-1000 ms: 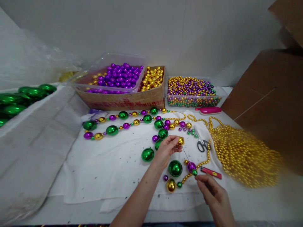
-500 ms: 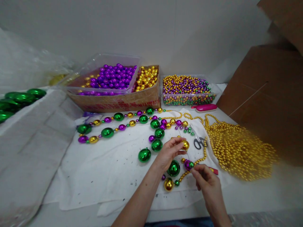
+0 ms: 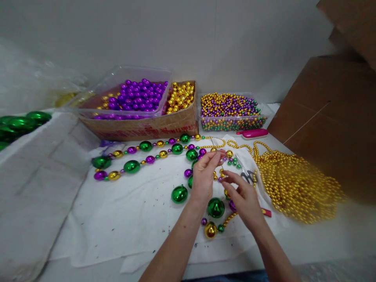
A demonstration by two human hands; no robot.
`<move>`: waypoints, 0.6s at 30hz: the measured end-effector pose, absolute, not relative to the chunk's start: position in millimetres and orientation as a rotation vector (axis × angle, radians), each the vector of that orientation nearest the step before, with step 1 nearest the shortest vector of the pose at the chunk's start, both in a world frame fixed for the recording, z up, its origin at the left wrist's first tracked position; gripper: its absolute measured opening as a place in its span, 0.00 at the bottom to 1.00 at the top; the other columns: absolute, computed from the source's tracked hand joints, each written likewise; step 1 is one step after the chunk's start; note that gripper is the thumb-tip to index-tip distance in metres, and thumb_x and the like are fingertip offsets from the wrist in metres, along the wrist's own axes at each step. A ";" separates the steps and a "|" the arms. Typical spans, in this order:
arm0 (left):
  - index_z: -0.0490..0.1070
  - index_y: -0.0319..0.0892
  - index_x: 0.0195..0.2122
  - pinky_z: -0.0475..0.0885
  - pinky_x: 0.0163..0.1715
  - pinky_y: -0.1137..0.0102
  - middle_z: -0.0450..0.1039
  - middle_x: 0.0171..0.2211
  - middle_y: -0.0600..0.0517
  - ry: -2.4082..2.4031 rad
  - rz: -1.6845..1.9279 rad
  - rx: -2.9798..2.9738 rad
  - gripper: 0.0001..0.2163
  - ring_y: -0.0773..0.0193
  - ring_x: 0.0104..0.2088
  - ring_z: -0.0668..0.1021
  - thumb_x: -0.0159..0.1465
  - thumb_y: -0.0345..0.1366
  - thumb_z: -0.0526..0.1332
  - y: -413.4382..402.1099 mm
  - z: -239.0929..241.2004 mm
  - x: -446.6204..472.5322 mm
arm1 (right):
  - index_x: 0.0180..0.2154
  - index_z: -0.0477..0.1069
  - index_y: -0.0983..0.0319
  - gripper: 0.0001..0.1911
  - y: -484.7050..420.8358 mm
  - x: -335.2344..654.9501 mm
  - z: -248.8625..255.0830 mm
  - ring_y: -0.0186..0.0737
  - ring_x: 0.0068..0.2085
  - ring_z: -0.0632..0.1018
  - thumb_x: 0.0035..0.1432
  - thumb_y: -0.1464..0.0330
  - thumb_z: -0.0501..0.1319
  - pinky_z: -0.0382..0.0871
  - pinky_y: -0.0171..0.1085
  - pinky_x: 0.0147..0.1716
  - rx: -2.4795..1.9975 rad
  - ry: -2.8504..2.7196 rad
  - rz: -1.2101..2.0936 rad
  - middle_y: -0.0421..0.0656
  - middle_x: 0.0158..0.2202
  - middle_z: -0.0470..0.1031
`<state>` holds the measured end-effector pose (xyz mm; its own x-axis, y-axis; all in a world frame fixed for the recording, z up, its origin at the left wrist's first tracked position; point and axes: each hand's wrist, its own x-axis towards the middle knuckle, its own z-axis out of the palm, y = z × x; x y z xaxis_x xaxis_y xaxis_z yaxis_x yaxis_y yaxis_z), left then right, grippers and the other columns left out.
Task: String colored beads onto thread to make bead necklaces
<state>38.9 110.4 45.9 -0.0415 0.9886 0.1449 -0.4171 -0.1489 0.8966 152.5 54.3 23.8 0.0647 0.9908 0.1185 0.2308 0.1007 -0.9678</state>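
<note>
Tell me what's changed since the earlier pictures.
The left hand has moved farther forward, letting go of the gold ball, now apparently beside the purple ball. The right hand moved forward and leftward. The scissors and pink tool stayed put.

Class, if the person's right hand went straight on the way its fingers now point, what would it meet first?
Probably the left hand, just up and to the left of the right hand. Small gold beads show between them, but seem to lie lower, on the cloth; depth is unclear.
</note>
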 end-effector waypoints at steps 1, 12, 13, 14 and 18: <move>0.76 0.42 0.34 0.69 0.41 0.70 0.75 0.41 0.49 0.811 1.508 0.967 0.07 0.62 0.43 0.74 0.59 0.37 0.61 111.0 47.7 37.8 | 0.42 0.74 0.62 0.13 55.3 151.1 22.2 0.40 0.34 0.74 0.57 0.62 0.59 0.66 0.35 0.30 -1.286 -1.291 1.095 0.44 0.33 0.75; 0.73 0.41 0.28 0.66 0.44 0.64 0.73 0.37 0.46 1.323 1.069 1.289 0.04 0.54 0.46 0.72 0.55 0.26 0.61 178.1 -26.4 40.3 | 0.44 0.71 0.64 0.20 33.0 180.9 -11.6 0.27 0.17 0.58 0.52 0.58 0.63 0.46 0.29 0.16 -1.199 -0.616 1.372 0.34 0.17 0.62; 0.72 0.41 0.27 0.63 0.48 0.63 0.72 0.38 0.44 1.343 1.073 1.296 0.05 0.53 0.49 0.69 0.54 0.24 0.61 183.5 -31.0 45.7 | 0.45 0.70 0.64 0.21 31.3 180.1 -12.2 0.27 0.17 0.58 0.53 0.58 0.63 0.46 0.29 0.16 -1.192 -0.610 1.379 0.34 0.17 0.63; 0.71 0.41 0.26 0.61 0.50 0.62 0.71 0.40 0.43 1.361 1.075 1.299 0.06 0.51 0.52 0.67 0.53 0.22 0.61 187.8 -34.5 50.7 | 0.47 0.70 0.64 0.22 29.9 179.0 -12.3 0.27 0.17 0.58 0.53 0.58 0.63 0.46 0.29 0.16 -1.189 -0.607 1.382 0.34 0.17 0.63; 0.69 0.40 0.26 0.58 0.52 0.62 0.68 0.43 0.42 1.362 1.060 1.258 0.08 0.50 0.55 0.64 0.52 0.20 0.61 195.3 -40.4 62.7 | 0.50 0.68 0.64 0.24 26.0 177.8 -10.0 0.28 0.17 0.57 0.54 0.58 0.62 0.46 0.29 0.16 -1.207 -0.617 1.384 0.34 0.17 0.62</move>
